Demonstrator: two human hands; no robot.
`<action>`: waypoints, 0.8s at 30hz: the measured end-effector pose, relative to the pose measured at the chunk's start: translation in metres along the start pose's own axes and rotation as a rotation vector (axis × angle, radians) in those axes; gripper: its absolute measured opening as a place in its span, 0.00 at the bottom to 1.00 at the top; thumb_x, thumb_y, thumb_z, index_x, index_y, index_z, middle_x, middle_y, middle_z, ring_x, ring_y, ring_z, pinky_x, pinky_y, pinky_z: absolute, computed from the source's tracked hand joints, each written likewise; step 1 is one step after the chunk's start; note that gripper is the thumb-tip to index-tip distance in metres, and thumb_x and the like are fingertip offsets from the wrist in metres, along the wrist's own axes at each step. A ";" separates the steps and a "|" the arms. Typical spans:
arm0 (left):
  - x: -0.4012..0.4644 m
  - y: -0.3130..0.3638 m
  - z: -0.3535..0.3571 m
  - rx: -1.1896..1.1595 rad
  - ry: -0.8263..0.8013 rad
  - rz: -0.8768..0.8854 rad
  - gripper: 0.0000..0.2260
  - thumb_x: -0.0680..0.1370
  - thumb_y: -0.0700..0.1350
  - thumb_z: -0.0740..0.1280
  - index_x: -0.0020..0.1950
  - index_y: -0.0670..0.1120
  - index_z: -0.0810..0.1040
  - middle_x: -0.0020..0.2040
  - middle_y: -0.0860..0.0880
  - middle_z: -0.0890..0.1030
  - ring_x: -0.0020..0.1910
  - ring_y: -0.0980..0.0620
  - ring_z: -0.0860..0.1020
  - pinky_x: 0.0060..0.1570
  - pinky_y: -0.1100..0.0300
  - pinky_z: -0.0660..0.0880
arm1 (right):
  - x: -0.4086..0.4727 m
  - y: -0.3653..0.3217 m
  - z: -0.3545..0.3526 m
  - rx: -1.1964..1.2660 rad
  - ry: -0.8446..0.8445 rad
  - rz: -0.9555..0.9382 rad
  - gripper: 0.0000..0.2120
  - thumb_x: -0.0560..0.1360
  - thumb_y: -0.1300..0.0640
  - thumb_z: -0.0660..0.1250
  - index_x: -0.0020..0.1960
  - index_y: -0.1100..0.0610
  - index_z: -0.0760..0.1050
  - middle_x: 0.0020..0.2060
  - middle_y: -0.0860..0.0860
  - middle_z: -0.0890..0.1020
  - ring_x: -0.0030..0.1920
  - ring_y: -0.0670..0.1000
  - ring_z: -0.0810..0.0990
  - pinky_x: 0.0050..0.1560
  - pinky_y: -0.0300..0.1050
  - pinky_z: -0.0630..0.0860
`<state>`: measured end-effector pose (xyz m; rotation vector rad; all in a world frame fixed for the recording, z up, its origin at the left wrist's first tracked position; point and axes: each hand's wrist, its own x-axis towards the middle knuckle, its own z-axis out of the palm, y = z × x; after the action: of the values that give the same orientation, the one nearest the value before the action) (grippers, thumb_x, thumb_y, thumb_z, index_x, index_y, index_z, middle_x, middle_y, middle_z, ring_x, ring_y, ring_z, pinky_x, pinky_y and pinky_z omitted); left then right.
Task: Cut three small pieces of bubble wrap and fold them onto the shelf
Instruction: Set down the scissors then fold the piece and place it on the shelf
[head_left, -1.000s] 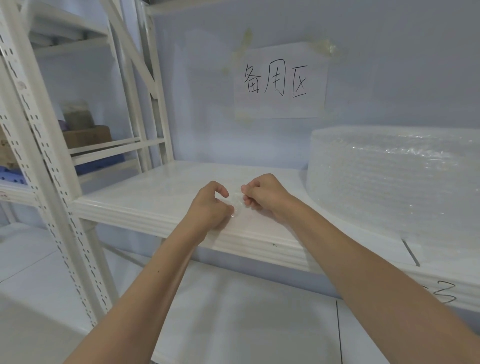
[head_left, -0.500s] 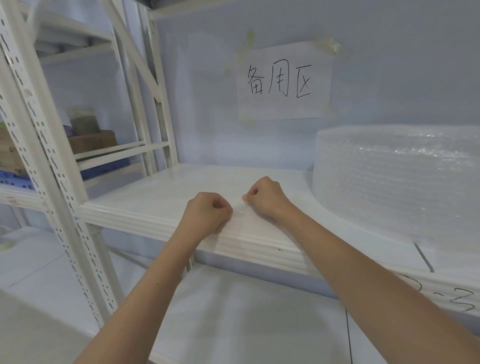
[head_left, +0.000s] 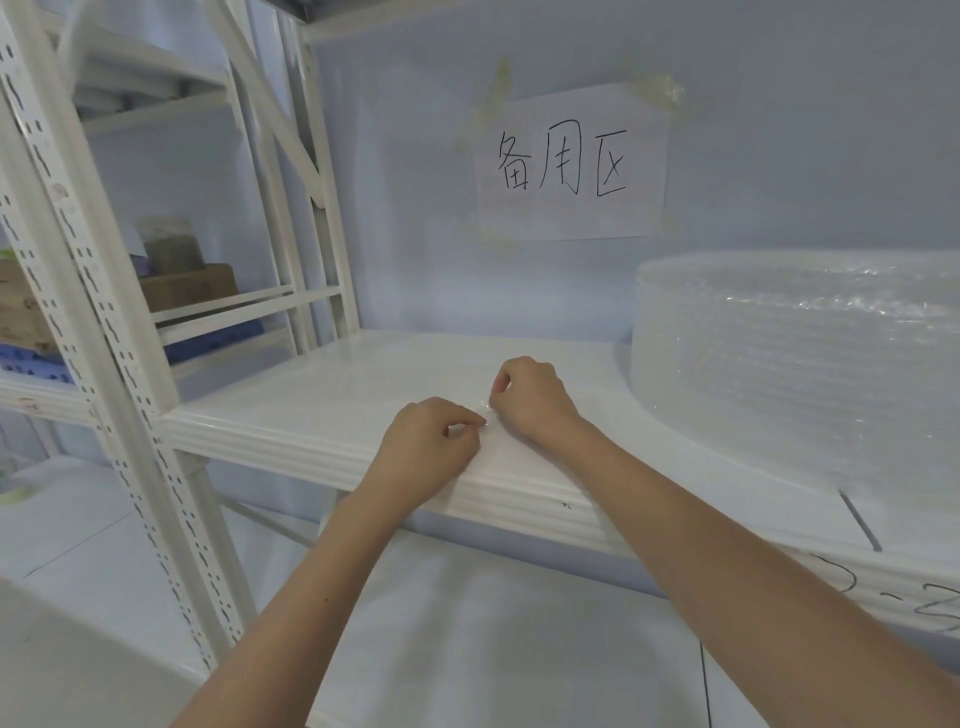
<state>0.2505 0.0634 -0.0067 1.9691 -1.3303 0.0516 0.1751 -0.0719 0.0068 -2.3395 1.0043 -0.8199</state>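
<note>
On the white shelf, a small bubble wrap piece lies pinched between left hand and right hand, both closed on it.

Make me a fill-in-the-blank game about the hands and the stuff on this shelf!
1. The left hand and right hand pinch a tiny clear piece over the white ____.
2. The big bubble wrap roll sits to the ____ of the hands.
3. The paper sign is stuck to the wall with ____.

Missing words: shelf; right; tape
</note>
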 end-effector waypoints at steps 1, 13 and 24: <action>0.000 0.000 0.000 0.009 0.010 0.000 0.12 0.77 0.42 0.65 0.57 0.49 0.85 0.56 0.52 0.83 0.45 0.58 0.75 0.44 0.70 0.68 | 0.000 0.000 0.000 0.003 -0.004 0.013 0.05 0.71 0.65 0.62 0.41 0.61 0.78 0.46 0.56 0.82 0.45 0.59 0.81 0.42 0.50 0.78; -0.004 0.002 -0.002 -0.033 0.036 -0.053 0.11 0.77 0.41 0.64 0.53 0.45 0.86 0.51 0.50 0.85 0.46 0.52 0.80 0.40 0.73 0.69 | 0.001 0.002 0.000 0.109 0.062 0.015 0.17 0.71 0.65 0.59 0.28 0.55 0.56 0.28 0.54 0.65 0.31 0.54 0.61 0.33 0.46 0.61; -0.013 0.016 -0.010 -0.038 0.039 -0.050 0.16 0.79 0.43 0.61 0.66 0.49 0.79 0.65 0.49 0.80 0.60 0.51 0.76 0.53 0.65 0.67 | -0.024 0.003 -0.033 0.404 0.151 0.083 0.13 0.67 0.60 0.60 0.38 0.73 0.72 0.31 0.64 0.73 0.30 0.53 0.67 0.31 0.46 0.65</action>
<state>0.2349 0.0765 0.0042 1.9585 -1.2481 0.0405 0.1381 -0.0615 0.0199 -1.9059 0.8908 -1.0681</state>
